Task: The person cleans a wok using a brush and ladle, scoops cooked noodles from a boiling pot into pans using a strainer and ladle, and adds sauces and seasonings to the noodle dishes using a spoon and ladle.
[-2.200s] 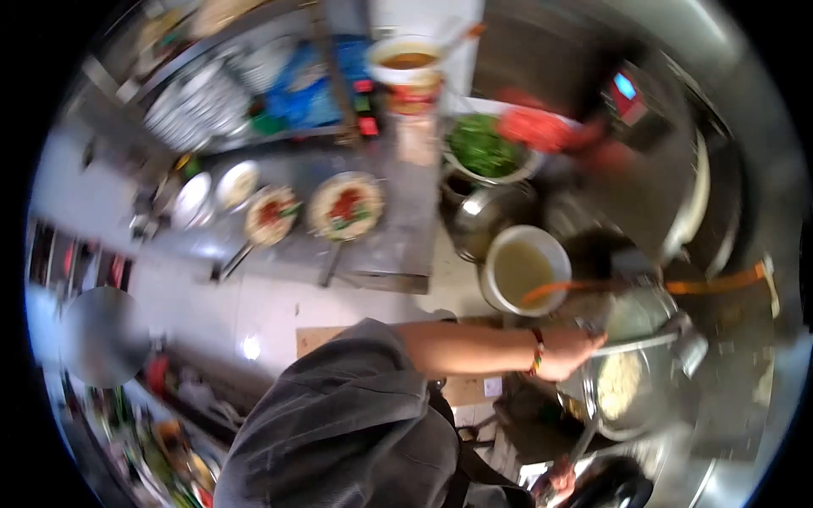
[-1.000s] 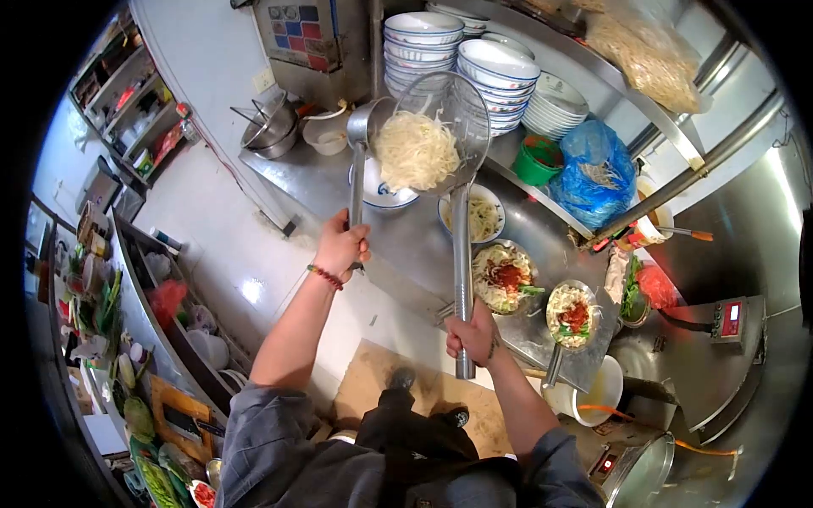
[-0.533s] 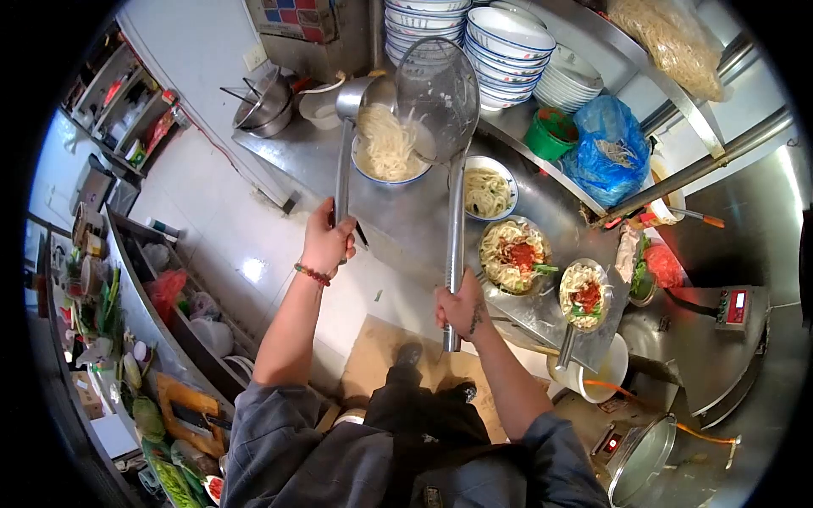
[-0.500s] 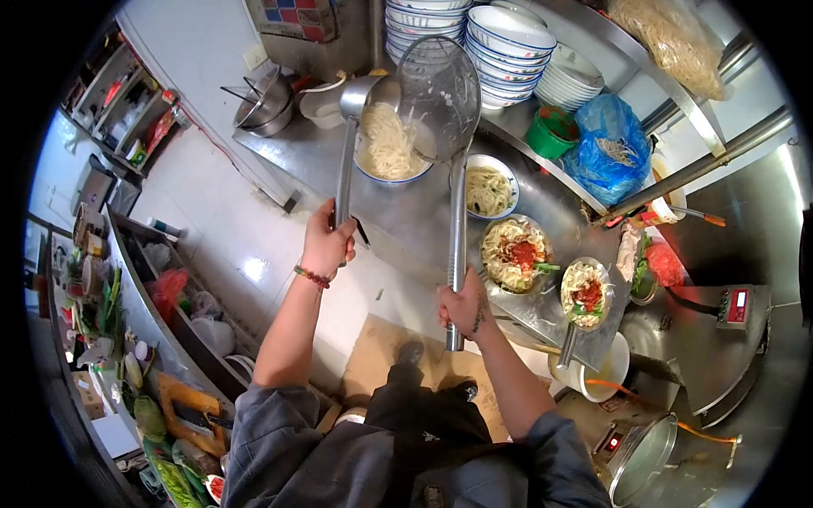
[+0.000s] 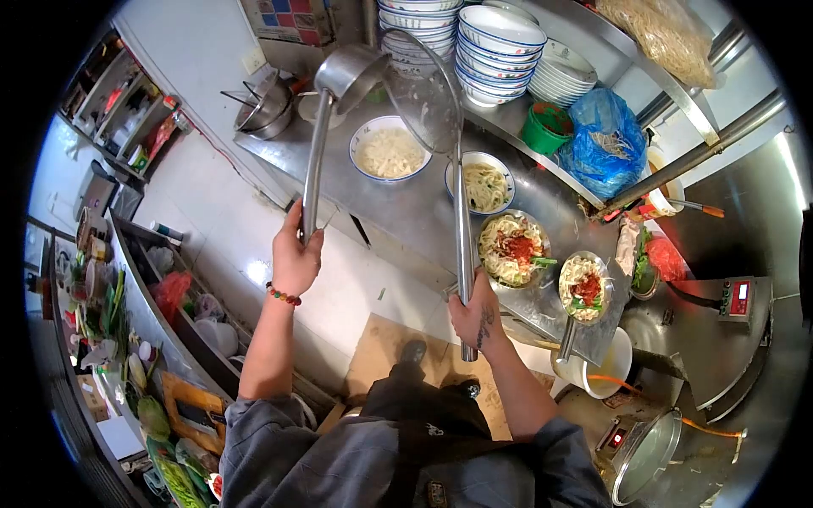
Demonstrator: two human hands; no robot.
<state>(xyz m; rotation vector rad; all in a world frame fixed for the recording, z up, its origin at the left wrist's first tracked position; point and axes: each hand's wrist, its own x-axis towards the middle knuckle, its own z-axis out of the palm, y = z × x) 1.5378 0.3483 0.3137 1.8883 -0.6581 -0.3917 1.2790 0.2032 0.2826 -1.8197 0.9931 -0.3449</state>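
Observation:
My left hand (image 5: pixel 296 258) grips the handle of a metal ladle (image 5: pixel 349 78), its cup raised above the counter. In my right hand (image 5: pixel 477 313) is the long handle of a mesh strainer (image 5: pixel 421 100), which is tilted and appears to have no noodles in it. Below and between the two tools stands a blue-rimmed bowl (image 5: pixel 364 172) with pale noodles (image 5: pixel 389 152) in it. Right of it are a second bowl of noodles (image 5: pixel 487 188) in liquid and a round dish of noodles with red sauce and greens (image 5: pixel 514 250). A handled metal scoop (image 5: pixel 568 337) holds similar topped noodles.
Stacks of bowls (image 5: pixel 500 55), a green container (image 5: pixel 547 127) and a blue plastic bag (image 5: pixel 605 140) line the back shelf. Metal pans (image 5: pixel 269 106) sit at the counter's left end. A white bucket (image 5: pixel 611 364) and a lidded pot (image 5: pixel 648 457) are at right. Vegetables (image 5: pixel 152 415) lie at left.
The ladle and strainer have parted from the bowl; the ladle moved up and left. The noodles that hung at the strainer now lie in the bowl. My left hand moved left, my right slightly right.

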